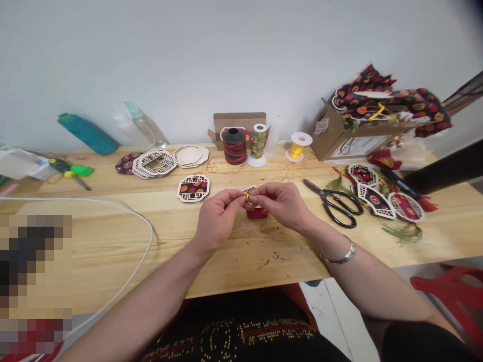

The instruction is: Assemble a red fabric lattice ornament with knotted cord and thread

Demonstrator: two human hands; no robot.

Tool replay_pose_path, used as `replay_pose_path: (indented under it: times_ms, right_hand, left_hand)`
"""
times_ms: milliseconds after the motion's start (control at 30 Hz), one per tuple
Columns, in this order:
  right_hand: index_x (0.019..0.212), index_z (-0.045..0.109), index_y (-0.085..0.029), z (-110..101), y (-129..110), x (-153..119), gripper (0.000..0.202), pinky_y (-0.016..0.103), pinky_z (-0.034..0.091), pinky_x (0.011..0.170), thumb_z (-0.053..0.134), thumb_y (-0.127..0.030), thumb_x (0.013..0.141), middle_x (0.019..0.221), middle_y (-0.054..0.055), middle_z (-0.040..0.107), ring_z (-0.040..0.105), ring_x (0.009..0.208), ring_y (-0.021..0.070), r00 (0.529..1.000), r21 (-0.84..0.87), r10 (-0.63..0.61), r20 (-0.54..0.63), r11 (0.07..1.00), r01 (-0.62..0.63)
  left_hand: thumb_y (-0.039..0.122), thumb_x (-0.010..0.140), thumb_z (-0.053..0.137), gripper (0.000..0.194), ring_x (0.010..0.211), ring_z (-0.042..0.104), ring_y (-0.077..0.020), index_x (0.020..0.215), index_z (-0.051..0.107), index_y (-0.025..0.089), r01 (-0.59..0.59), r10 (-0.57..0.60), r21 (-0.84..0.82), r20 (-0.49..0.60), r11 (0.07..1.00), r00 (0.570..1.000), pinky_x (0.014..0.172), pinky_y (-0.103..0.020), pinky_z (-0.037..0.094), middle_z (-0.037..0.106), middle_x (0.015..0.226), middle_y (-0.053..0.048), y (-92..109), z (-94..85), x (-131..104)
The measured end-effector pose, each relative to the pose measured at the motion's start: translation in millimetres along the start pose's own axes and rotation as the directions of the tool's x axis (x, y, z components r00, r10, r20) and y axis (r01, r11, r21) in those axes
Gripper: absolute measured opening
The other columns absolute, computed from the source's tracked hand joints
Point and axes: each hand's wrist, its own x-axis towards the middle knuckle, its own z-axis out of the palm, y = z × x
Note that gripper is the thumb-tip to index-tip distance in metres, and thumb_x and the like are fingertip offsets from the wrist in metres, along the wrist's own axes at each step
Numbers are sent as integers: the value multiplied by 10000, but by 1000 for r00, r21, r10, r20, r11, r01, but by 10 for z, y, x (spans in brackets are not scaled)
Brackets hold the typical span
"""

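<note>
My left hand and my right hand meet over the middle of the wooden table, fingertips nearly touching. Both pinch a small yellow cord between thumb and forefinger. Just beneath the fingers is a small ornament with a pale lattice edge and dark red fabric, partly hidden by my hands. Left of my hands lies a patterned octagonal ornament with a white frame. Black-handled scissors rest to the right, blades pointing to the upper left.
Behind stand a red-and-black thread spool, a gold-green spool and a yellow spool. White frames lie at left, near a white cable. A cardboard box with patterned fabric and finished ornaments are at right.
</note>
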Motion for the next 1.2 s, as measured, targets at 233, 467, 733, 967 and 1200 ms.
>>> replay_pose_path:
  times_ms: [233,467,733,967,1200]
  right_hand:
    - [758,713,-129,1,-27,-1,163,219,465,546,672,-287,748,675,31,708,568,561,89,1000,10,-2,5,1000,2]
    - [770,717,-129,0,-4,-5,150,218,474,545,656,-265,775,681,33,712,586,561,90,999,-26,-41,22,999,42]
    - [773,724,-141,-9,22,-26,160,196,442,542,604,-222,843,649,11,694,554,536,70,983,-207,-162,82,962,176]
    - [769,731,-164,-16,15,-28,154,188,427,578,603,-182,852,693,-2,711,565,579,69,963,-348,-251,96,898,269]
    - [753,725,-158,-11,14,-29,161,191,424,581,598,-174,851,682,-5,704,555,575,68,961,-348,-254,108,896,276]
  left_hand:
    - [229,829,624,92,683,684,-126,848,698,178,-66,67,47,-5,997,998,707,-232,543,756,726,-1,6,11,-9]
    - [230,847,597,138,626,645,-116,770,694,170,-83,83,94,-4,992,997,636,-215,520,676,582,23,53,13,-15]
    - [248,846,602,147,605,649,-107,771,697,163,-75,76,104,-4,992,997,597,-196,514,717,635,8,75,21,-17]
    - [213,834,600,144,593,656,-103,731,690,169,-85,88,140,-19,987,996,596,-184,514,726,626,16,84,19,-17]
    - [201,817,607,140,566,644,-104,700,679,174,-57,62,138,-34,989,997,573,-189,503,712,598,22,93,15,-17]
